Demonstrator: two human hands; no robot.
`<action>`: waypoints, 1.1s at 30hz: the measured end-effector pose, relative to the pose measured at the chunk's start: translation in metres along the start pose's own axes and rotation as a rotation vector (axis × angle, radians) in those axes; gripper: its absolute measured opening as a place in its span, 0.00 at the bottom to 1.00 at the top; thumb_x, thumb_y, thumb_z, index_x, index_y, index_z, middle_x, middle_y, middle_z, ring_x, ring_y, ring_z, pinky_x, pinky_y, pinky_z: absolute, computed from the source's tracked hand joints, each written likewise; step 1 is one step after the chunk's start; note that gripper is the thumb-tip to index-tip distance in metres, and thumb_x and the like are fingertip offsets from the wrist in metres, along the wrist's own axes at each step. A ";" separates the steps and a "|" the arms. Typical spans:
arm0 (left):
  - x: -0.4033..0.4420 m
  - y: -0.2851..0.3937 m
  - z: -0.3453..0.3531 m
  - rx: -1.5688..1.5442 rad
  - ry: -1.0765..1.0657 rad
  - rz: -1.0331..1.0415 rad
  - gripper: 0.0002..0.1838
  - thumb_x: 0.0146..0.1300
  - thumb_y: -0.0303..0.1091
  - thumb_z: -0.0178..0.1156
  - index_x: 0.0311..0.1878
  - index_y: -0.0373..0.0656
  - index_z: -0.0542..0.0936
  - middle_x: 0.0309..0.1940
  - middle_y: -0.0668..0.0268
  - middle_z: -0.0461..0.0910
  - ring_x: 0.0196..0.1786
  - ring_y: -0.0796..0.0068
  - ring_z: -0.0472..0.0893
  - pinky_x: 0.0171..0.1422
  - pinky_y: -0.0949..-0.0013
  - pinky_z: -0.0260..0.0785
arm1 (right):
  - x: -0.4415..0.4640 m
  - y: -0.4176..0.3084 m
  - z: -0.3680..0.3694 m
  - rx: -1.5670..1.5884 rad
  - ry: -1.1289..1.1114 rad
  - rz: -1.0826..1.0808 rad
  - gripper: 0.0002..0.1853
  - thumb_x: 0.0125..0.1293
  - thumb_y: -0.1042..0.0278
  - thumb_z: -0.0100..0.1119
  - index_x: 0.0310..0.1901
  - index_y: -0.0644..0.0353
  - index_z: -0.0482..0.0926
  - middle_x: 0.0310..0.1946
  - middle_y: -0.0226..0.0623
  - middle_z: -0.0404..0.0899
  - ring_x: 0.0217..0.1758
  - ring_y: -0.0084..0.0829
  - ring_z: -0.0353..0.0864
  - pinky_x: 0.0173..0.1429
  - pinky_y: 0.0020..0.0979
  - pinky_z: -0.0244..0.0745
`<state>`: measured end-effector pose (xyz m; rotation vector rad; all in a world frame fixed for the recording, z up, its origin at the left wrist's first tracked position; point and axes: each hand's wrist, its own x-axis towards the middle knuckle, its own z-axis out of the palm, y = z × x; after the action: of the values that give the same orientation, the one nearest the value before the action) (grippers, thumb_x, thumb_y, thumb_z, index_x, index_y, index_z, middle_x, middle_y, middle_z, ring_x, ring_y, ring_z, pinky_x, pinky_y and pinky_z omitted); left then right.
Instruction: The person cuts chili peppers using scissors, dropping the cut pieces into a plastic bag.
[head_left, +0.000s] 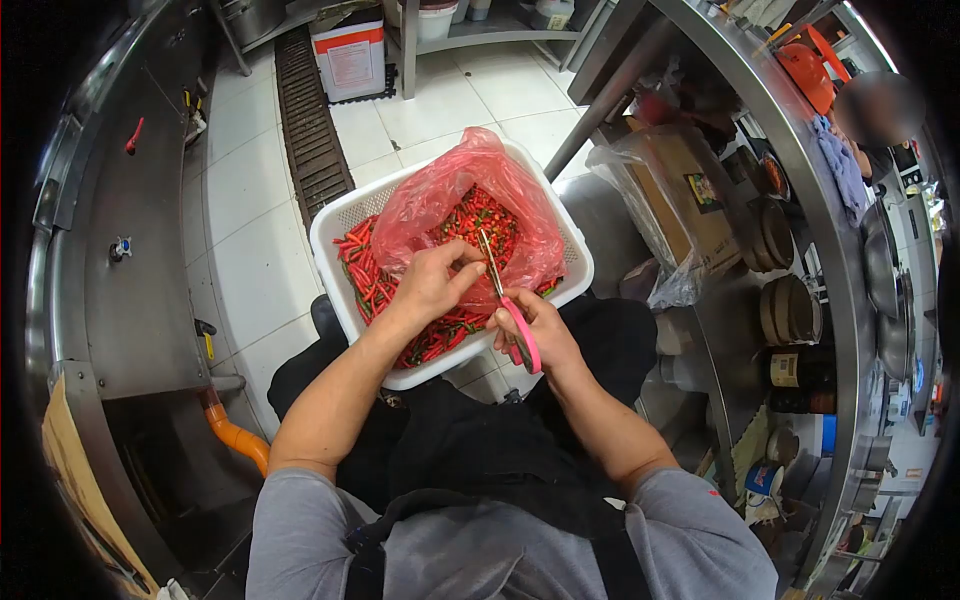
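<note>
My right hand (535,328) is closed around the pink-handled scissors (522,335), whose blades point up and away over the plastic bag. Close beside the blades, my left hand (438,284) is pinched at the fingertips on what looks like a red chili pepper, mostly hidden by the fingers. A translucent red plastic bag (405,212) lies opened in the white perforated basket (334,218). Inside the bag is a heap of small cut red and green chilies (478,212). Long whole chilies (368,280) fill the basket around the bag, and my forearms cover part of them.
A steel cabinet (150,250) runs along the left, with an orange pipe (232,432) low down. A floor drain grate (304,115) crosses the white tiles. Right of me, steel shelving holds a wrapped cardboard box (665,205) and stacked pots. Another person stands at the far right.
</note>
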<state>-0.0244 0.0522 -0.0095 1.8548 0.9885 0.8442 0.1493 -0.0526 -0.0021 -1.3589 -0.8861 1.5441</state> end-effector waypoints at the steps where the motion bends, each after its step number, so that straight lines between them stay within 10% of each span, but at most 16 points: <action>1: 0.000 -0.001 0.002 -0.003 -0.010 0.035 0.11 0.61 0.35 0.65 0.43 0.39 0.83 0.34 0.62 0.85 0.34 0.74 0.83 0.37 0.69 0.72 | 0.002 -0.001 -0.001 -0.045 -0.008 0.000 0.23 0.66 0.62 0.64 0.56 0.67 0.71 0.31 0.36 0.80 0.24 0.24 0.79 0.26 0.24 0.74; 14: -0.002 -0.012 0.000 0.179 -0.018 0.077 0.10 0.60 0.34 0.65 0.38 0.36 0.82 0.32 0.53 0.84 0.33 0.55 0.84 0.38 0.60 0.75 | 0.003 0.002 -0.009 -0.110 -0.012 0.056 0.20 0.65 0.65 0.64 0.52 0.67 0.71 0.25 0.37 0.77 0.15 0.22 0.74 0.17 0.25 0.67; 33: -0.002 -0.007 0.002 0.167 -0.015 0.086 0.09 0.60 0.34 0.64 0.37 0.37 0.82 0.30 0.54 0.83 0.33 0.55 0.83 0.37 0.60 0.74 | 0.006 0.004 -0.010 -0.122 -0.022 0.058 0.24 0.61 0.59 0.69 0.52 0.66 0.73 0.25 0.32 0.77 0.16 0.21 0.73 0.19 0.24 0.67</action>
<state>-0.0259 0.0516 -0.0170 2.0552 1.0014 0.8188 0.1588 -0.0486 -0.0094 -1.4680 -0.9752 1.5740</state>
